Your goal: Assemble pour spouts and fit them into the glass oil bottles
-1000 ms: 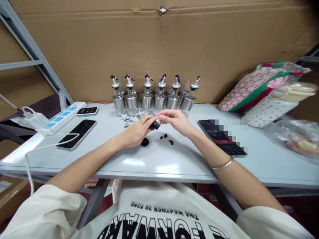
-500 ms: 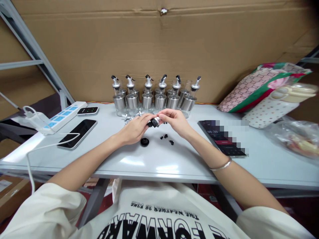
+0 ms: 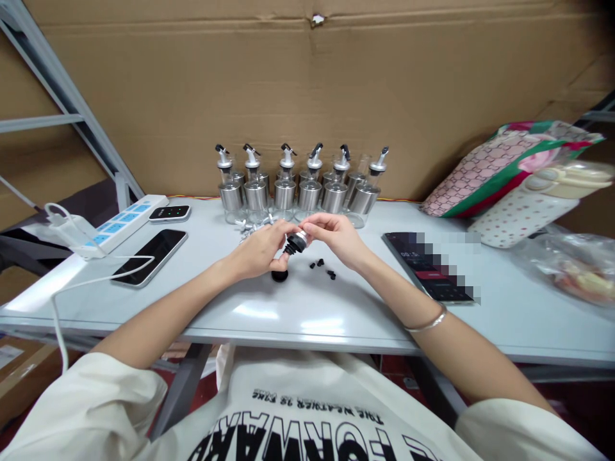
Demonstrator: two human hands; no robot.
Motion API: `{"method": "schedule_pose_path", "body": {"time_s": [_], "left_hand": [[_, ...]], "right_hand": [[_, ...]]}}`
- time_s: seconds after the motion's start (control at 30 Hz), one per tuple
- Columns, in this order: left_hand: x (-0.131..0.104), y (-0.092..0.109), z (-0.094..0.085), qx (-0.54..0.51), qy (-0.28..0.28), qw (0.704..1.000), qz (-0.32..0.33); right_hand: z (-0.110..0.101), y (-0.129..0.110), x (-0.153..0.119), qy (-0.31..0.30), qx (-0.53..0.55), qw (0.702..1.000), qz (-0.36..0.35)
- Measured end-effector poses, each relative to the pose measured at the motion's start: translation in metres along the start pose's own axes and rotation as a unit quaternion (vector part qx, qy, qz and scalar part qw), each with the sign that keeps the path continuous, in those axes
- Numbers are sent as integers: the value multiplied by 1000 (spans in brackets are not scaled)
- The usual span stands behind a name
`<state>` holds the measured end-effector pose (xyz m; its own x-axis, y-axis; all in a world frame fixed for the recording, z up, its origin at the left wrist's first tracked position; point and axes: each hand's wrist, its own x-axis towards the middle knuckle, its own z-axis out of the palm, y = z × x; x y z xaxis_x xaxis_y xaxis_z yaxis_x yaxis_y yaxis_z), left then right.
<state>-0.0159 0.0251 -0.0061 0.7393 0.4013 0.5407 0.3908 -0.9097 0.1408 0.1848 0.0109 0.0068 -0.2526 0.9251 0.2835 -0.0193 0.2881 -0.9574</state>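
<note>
Between my hands is a black and silver pourer top (image 3: 296, 241), tilted, its black ribbed end toward the lower left. My left hand (image 3: 262, 248) grips it by the ribbed part with thumb and fingers. The fingertips of my right hand (image 3: 336, 237) pinch its silver side. A round black part (image 3: 279, 276) lies on the table just below my left hand, partly covered by it. Several small black pieces (image 3: 320, 262) are scattered to the right of it. Behind my left hand lie silver spout pieces (image 3: 244, 228), partly hidden.
Glass and steel bottles (image 3: 284, 194), several with spouts, stand in rows at the back. A phone (image 3: 151, 258) and a power strip (image 3: 127, 224) lie left. Another phone (image 3: 423, 266), a white dotted bottle (image 3: 523, 211), a patterned bag (image 3: 485, 169) and a plastic bag (image 3: 571, 266) are right.
The pourer top has turned, so its black disc and ribbed end show more. My left thumb has come down below it, over part of the round black part.
</note>
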Motion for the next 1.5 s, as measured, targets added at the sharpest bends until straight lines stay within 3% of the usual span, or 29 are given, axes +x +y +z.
{"method": "schedule_pose_path", "body": {"time_s": [0.43, 0.73, 1.03, 1.5], "left_hand": [[1, -2, 2, -3, 25, 999, 33], [-1, -8, -3, 10, 26, 999, -24], [-2, -4, 1, 11, 25, 999, -47], [-3, -6, 2, 16, 54, 998, -32]], "right_hand": [[5, -7, -5, -38, 36, 998, 34], [4, -4, -6, -105, 11, 994, -8], [7, 0, -6, -64, -16, 997, -39], [8, 3, -6, -63, 29, 997, -27]]}}
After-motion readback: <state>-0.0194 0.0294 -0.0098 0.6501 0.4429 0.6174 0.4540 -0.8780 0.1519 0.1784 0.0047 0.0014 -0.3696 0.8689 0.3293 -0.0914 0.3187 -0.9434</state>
